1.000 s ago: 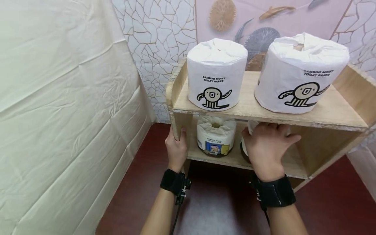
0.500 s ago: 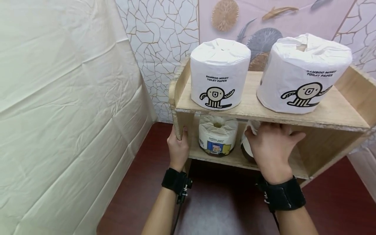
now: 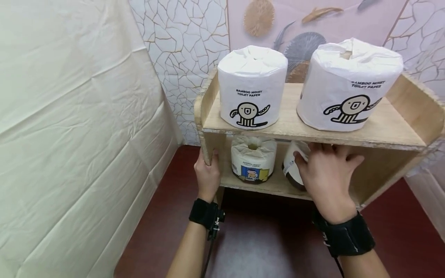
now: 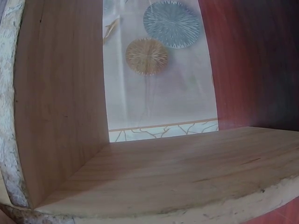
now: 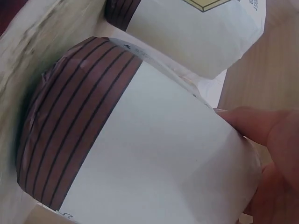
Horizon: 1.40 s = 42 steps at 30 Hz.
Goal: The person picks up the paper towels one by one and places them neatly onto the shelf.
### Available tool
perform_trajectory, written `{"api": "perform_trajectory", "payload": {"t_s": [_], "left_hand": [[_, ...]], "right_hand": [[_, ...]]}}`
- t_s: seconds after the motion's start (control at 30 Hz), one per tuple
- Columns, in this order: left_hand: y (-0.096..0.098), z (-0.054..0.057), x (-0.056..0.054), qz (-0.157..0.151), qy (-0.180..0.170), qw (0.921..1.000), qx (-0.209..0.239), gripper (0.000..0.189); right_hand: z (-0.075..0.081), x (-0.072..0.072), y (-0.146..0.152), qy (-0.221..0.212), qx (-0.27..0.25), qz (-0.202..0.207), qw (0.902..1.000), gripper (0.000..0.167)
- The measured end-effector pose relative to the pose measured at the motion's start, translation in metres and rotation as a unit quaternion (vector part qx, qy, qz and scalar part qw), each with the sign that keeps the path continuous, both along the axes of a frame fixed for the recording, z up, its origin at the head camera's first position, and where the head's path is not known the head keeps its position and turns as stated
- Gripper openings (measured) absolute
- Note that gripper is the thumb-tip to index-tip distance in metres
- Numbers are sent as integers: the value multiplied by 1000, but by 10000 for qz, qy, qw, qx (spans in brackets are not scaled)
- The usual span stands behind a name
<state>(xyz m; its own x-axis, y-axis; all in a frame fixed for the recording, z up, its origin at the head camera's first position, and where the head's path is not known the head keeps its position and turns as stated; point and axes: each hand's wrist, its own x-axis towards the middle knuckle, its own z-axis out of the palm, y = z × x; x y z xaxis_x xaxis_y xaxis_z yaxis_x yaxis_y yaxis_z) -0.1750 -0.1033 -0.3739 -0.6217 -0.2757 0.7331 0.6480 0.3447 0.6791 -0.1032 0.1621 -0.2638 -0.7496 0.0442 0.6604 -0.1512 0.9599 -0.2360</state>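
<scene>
My right hand (image 3: 330, 181) holds a wrapped toilet roll (image 3: 294, 170) on the lower level of the wooden shelf unit (image 3: 320, 139). In the right wrist view, this white toilet roll (image 5: 154, 144) shows a brown striped band, with my thumb (image 5: 257, 123) against its far end. The roll leans, and my fingertips are hidden behind it in the head view. My left hand (image 3: 208, 175) grips the front edge of the unit's left side panel. Left of the held roll, another toilet roll (image 3: 253, 160) with a blue and yellow picture stands upright.
Two larger white toilet rolls stand on the top board, one at left (image 3: 252, 90) and one at right (image 3: 349, 87). A cream cloth wall (image 3: 80, 135) runs along the left. The floor (image 3: 149, 216) is dark red. Patterned sheeting (image 3: 184, 50) hangs behind.
My right hand has shifted a little to the right and turned. The toilet roll under it leans more and shows more of its side. My left hand keeps its grip on the panel.
</scene>
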Motion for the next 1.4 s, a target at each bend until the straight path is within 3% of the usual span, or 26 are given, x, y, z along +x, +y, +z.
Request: {"api": "perform_trajectory", "payload": {"t_s": [0.33, 0.6, 0.83, 1.1, 1.27, 1.4], "left_hand": [[-6, -7, 4, -56, -150, 9999, -35, 36], [-1, -9, 2, -144, -120, 9998, 42, 34], [5, -6, 0, -215, -21, 9998, 11, 33], [6, -1, -3, -188, -9, 9998, -14, 33], [4, 3, -4, -210, 48, 9998, 21, 32], [-4, 0, -1, -62, 1, 10000, 15, 32]], "right_hand": [[-2, 6, 8, -504, -90, 226, 9984, 44], [-5, 5, 9, -358, 289, 455, 9979, 41], [-6, 7, 17, -361, 206, 693, 9967, 32], [-4, 7, 26, -437, 294, 908, 9945, 34], [-2, 7, 28, -711, 201, 1041, 9918, 33], [-4, 6, 26, -1134, 93, 1158, 9867, 31]]}}
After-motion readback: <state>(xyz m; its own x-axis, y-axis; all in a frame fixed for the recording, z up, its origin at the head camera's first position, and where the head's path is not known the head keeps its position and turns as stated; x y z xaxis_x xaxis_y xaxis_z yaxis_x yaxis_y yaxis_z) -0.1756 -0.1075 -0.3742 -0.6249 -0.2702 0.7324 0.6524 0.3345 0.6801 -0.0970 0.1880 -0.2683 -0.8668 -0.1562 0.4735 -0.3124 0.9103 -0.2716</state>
